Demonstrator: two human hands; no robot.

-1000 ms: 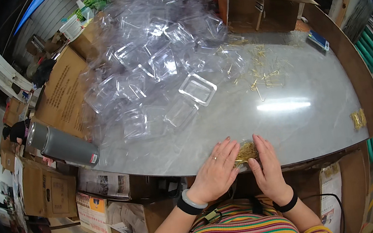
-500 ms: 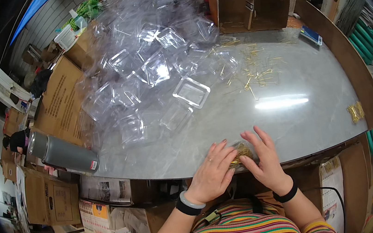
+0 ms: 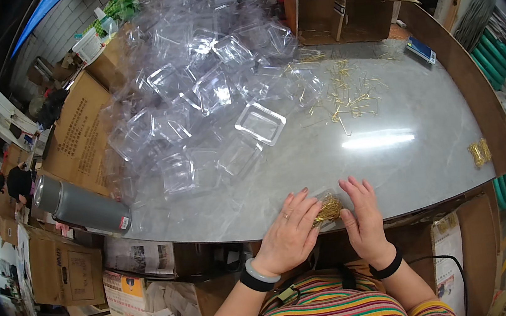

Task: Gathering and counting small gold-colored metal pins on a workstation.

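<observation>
A small clear plastic box [image 3: 330, 208] filled with gold-coloured wire pieces lies at the table's front edge, between my two hands. My left hand [image 3: 287, 233] rests along the box's left side, its fingers stretched out and its thumb low by the near corner. Part of the box is hidden under those fingers. On the other side, my right hand [image 3: 365, 223] is open, fingers pointing away from me, with the thumb close to the box's right edge. Whether that thumb touches the plastic I cannot tell.
A large heap of empty clear plastic boxes [image 3: 213, 90] covers the table's left and far side. Loose gold wire hooks [image 3: 349, 95] are scattered right of it. A grey flask [image 3: 85, 207] lies at the left edge; a gold wire bundle [image 3: 480, 153] sits far right by the cardboard rim [image 3: 478, 86].
My right hand has shifted slightly right, away from the box, so more of the gold wire shows. My left hand has stayed in nearly the same place.
</observation>
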